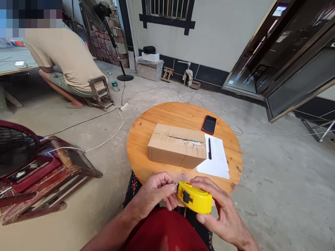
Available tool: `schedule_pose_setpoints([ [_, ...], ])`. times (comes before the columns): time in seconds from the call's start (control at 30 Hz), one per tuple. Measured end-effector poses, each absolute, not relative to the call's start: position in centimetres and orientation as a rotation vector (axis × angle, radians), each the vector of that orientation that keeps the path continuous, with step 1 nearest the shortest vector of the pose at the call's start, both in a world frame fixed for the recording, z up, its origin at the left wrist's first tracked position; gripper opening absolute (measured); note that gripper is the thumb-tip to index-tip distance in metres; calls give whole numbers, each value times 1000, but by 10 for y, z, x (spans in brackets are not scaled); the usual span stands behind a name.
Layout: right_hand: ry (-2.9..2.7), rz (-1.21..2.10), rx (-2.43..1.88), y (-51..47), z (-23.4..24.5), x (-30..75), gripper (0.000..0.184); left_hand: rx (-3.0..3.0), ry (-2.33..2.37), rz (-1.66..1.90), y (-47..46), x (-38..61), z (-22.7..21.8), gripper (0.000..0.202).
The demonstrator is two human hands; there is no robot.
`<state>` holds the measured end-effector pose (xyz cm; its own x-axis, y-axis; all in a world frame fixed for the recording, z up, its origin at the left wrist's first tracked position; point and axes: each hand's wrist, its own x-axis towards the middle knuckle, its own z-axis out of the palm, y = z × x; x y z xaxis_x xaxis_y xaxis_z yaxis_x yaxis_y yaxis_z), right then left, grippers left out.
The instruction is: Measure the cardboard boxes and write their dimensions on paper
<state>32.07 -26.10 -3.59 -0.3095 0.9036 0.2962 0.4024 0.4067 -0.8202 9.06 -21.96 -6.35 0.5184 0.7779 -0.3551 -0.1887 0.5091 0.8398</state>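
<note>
Two bare hands are on one chunky yellow plastic tape measure with a black slide button (197, 199), right by the near edge of a round, honey-coloured wooden table (140, 136) and over the person's lap. The right hand (226, 213) has the casing clamped, thumb on the near side and fingers on the far side. The left hand (159, 191) has thumb and index finger pinched together on the small metal end tab (176, 188) at the tape's mouth, with the other fingers loosely curled below. Can't tell how much blade is out, since the fingertips cover most of it.

On the tabletop just beyond the hands is a long brown cardboard box (178, 146), lying flat, with a dark slit and some shiny clear tape on top. White printed paper sheets (219, 158) sit at its right end, a slim black pen (209, 149) lies on them, and a black-screened phone in a red case (209, 124) is just past the paper.

Further off on the left, someone in a cream T-shirt (64, 59) sits on a low, worn wooden chair (101, 92), back mostly to us. Behind them there's a black standing fan (112, 36) with a round base.
</note>
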Motion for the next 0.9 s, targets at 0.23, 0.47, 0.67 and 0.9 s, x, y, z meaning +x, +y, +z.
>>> schedule_pose_setpoints([
  [0.23, -1656, 812, -1234, -266, -32, 375, 44, 823, 917, 880, -196, 50, -44, 36],
  [0.47, -1186, 873, -1225, -222, -10, 404, 44, 1178, 1063, 1094, -121, 17, -11, 28],
  [0.67, -1026, 918, -1215, -163, -2, 395, 33, 1391, 1239, 905, -61, 28, -8, 31],
  [0.9, -1065, 955, -1323, -151, -13, 409, 32, 1477, 1328, 727, -51, 35, -15, 32],
])
